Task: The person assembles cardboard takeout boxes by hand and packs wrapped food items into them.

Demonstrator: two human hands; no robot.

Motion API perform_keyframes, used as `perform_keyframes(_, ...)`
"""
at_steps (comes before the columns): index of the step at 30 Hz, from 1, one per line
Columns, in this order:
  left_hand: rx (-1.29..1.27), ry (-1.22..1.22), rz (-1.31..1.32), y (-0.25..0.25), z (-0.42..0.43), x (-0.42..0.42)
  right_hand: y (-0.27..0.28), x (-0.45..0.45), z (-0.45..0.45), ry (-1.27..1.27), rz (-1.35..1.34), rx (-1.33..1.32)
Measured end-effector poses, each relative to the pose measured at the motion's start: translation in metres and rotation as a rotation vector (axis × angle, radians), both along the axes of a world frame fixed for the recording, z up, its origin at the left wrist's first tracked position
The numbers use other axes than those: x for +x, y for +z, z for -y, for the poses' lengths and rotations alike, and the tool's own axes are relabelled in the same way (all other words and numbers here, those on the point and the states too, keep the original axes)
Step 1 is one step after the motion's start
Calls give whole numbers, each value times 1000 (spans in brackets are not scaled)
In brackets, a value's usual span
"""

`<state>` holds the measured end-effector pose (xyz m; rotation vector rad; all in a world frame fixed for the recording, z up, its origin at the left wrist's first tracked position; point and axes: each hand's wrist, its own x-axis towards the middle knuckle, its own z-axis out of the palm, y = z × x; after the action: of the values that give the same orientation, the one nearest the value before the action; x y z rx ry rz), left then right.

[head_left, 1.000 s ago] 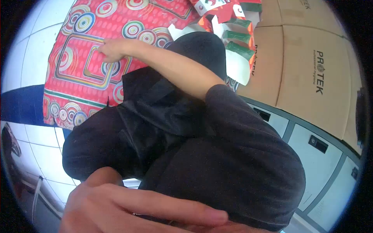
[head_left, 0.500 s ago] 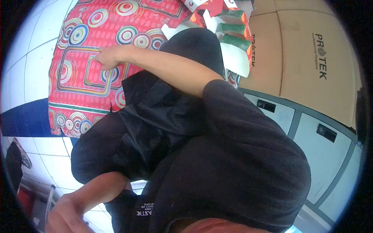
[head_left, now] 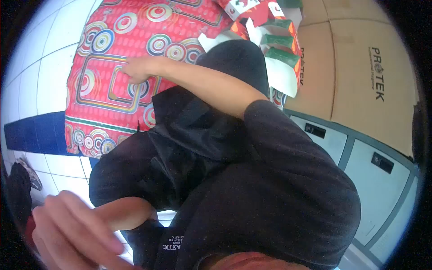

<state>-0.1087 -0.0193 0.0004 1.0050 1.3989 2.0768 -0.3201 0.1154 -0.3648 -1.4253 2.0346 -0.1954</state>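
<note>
My right hand (head_left: pixel 140 69) rests on a red plastic-looking cover (head_left: pixel 103 67) printed with coloured rings and rounded squares. Its fingers are slightly bent and apart, with nothing visible in them. At the lower left, close to the camera, my left hand (head_left: pixel 74 231) is raised in the air. Its loosely bent fingers are a little blurred, and I see no object between them. Beyond my knee stand opened red, white and green printed cartons (head_left: pixel 281 56) on the cover; my knee partly hides them.
Large brown cardboard boxes (head_left: pixel 360 67) marked PROTEK stand at the right, above grey lockers (head_left: pixel 382 198) with black latches. White floor tiles (head_left: pixel 49 81) and a dark blue strip (head_left: pixel 36 132) lie to the left. A shoe (head_left: pixel 31 173) shows at the left edge.
My left hand has come up and nearer the camera, its fingers now more in view. The whole view has shifted slightly, while my right hand stays at the same spot on the cover.
</note>
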Motion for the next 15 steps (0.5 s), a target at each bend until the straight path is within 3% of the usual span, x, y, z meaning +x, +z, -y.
perform_keyframes(1,-179,54,133,22,-5,8,7,-3,-2,19,-7,-7)
perform_keyframes(2,-530,160,405,54,-21,19,10,-2,-5,8,-10,-6)
perform_keyframes(4,-874,272,697,84,-70,37,9,3,-4,8,-4,-5)
perform_keyframes(7,-726,600,-17,67,-85,49,2,2,-5,-28,18,2)
perform_keyframes(8,-686,656,-130,61,-86,52,2,2,-6,-40,26,-11)
perform_keyframes(15,-585,806,-296,40,-85,58,5,-1,-5,-44,16,30)
